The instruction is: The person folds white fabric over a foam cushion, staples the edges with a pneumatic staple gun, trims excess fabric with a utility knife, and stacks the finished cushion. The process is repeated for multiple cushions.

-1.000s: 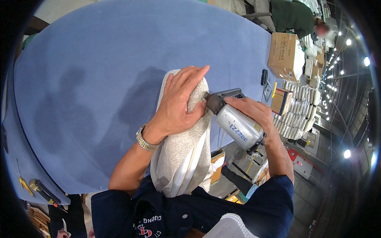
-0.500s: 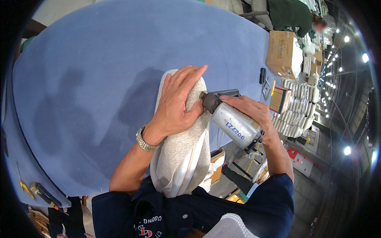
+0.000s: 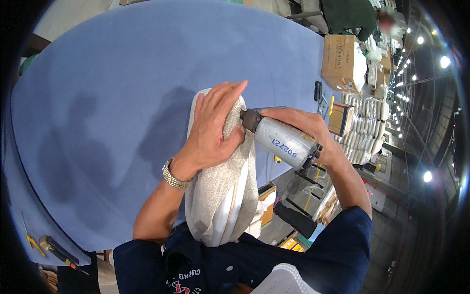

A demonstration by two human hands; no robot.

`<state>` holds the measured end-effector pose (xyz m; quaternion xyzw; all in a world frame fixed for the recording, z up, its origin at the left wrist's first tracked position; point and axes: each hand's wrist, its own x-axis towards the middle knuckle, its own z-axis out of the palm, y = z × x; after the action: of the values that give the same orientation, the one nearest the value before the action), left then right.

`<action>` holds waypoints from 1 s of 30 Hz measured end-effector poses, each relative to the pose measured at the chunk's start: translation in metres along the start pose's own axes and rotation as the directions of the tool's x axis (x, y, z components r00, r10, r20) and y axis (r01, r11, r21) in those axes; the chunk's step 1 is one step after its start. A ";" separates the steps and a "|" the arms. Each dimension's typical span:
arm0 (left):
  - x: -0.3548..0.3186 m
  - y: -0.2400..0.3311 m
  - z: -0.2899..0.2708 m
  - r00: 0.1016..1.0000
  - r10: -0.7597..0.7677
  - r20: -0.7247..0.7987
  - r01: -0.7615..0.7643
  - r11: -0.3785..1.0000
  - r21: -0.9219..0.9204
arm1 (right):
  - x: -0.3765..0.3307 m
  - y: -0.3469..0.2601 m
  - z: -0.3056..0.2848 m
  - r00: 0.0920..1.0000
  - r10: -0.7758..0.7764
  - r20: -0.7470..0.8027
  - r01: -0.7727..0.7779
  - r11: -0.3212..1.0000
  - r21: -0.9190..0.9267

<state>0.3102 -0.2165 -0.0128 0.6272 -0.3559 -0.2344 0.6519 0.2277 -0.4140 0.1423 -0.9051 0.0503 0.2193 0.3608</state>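
A long padded piece covered in beige woven fabric (image 3: 215, 191) stands against my body, its far end over the blue-topped table (image 3: 122, 63). A white strip (image 3: 230, 206) with a tan line runs along its right side. My left hand (image 3: 213, 125) grips the far part from above, the index finger stretched out and the thumb pressed on the fabric. In my right hand (image 3: 308, 125) is a silver pneumatic staple gun (image 3: 284, 143) with a dark head. Its nose meets the right edge of the piece, close to my left thumb. The handle is mostly hidden by the gun's body.
Cardboard boxes (image 3: 339, 63) and stacks of plastic-wrapped goods (image 3: 360, 128) stand along the right. A black tool (image 3: 318, 90) lies near the table's right edge. Cutting tools (image 3: 58, 249) rest at the lower left. Another person in dark green (image 3: 347, 17) is at the far right.
The staple gun's nose has shifted slightly left and its body has turned, hiding more of the handle. My right forearm has swung outward. My left hand keeps its hold on the padded piece.
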 end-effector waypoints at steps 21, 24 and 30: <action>0.057 -0.032 -0.034 0.940 -0.224 0.256 0.255 0.963 -0.093 | 0.010 -0.001 0.026 0.971 -0.217 -0.104 0.210 0.975 -0.074; 0.057 -0.035 -0.034 0.937 -0.231 0.262 0.267 0.957 -0.111 | 0.009 0.000 0.028 0.962 -0.243 -0.126 0.239 0.970 -0.047; 0.051 -0.029 -0.037 0.942 -0.211 0.261 0.254 0.956 -0.143 | 0.015 0.004 0.021 0.969 -0.237 -0.067 0.241 0.968 0.064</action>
<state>0.3743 -0.2338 -0.0312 0.5719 -0.3340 -0.4152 0.6237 0.2321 -0.4016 0.1199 -0.8971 -0.0407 0.1455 0.4152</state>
